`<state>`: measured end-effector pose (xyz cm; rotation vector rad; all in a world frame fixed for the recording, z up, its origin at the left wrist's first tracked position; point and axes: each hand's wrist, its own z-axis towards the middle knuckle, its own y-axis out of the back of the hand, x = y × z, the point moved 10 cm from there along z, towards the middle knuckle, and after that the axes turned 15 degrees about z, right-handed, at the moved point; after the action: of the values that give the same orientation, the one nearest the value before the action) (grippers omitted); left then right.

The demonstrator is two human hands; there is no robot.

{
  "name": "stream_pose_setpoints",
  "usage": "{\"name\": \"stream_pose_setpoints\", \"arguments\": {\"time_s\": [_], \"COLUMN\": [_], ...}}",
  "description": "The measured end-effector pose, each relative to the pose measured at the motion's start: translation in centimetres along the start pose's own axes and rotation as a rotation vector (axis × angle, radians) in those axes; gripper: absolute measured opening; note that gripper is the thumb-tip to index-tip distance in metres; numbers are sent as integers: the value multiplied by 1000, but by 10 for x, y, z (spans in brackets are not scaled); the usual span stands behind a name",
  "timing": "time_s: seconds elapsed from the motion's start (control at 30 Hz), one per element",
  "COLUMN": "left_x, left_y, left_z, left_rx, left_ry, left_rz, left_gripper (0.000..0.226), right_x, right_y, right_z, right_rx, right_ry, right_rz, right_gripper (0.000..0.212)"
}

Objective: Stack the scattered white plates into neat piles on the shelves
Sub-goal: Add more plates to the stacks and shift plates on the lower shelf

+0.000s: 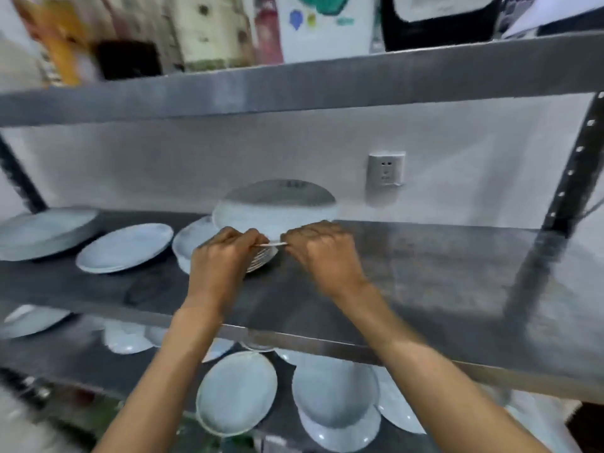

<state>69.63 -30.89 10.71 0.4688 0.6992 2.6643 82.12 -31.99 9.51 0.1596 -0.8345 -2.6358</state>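
On the middle steel shelf (425, 266) both my hands grip the near rim of a white plate (274, 214) that lies on top of a pile of plates (261, 261). My left hand (225, 256) curls over the rim on the left, my right hand (320, 253) on the right, knuckles almost touching. Left of the pile lies a low stack of plates (125, 246), and a bigger stack (42, 232) sits at the far left. Scattered white plates (237, 392) lie on the lower shelf under my arms. The picture is blurred.
A wall socket (385, 170) sits on the white wall behind the shelf. The upper shelf (294, 83) carries boxes and packets. A black perforated upright (568, 171) stands at the right. The right half of the middle shelf is bare steel.
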Motion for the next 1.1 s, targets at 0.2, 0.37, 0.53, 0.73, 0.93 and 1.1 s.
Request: {"name": "stream_pose_setpoints", "arguments": {"time_s": [0.2,0.37,0.53,0.73,0.93,1.1], "left_x": [115,128,124,202,363,496], "left_y": [-35,-76,-113,-87,-71,-50], "left_z": [-51,-56,-57,-41,-81,-158], "left_rx": [224,307,448,267,289,350], "left_ry": [190,147,47,239,479,601], "left_rz": [71,-190,-455,-282,13,221], "left_gripper": [30,16,42,24,29,32], "right_x": [80,65,47,116,248,391], "right_y": [-89,-130,-140,-172,-273,-362], "right_z": [33,24,23,99,170,203], "right_rx": [191,280,258,54,188,364], "right_ry": [13,-88,-192,-251,-248,-140], "right_rz": [115,237,304,425,720,935], "right_gripper": [17,25,47,26,35,42]}}
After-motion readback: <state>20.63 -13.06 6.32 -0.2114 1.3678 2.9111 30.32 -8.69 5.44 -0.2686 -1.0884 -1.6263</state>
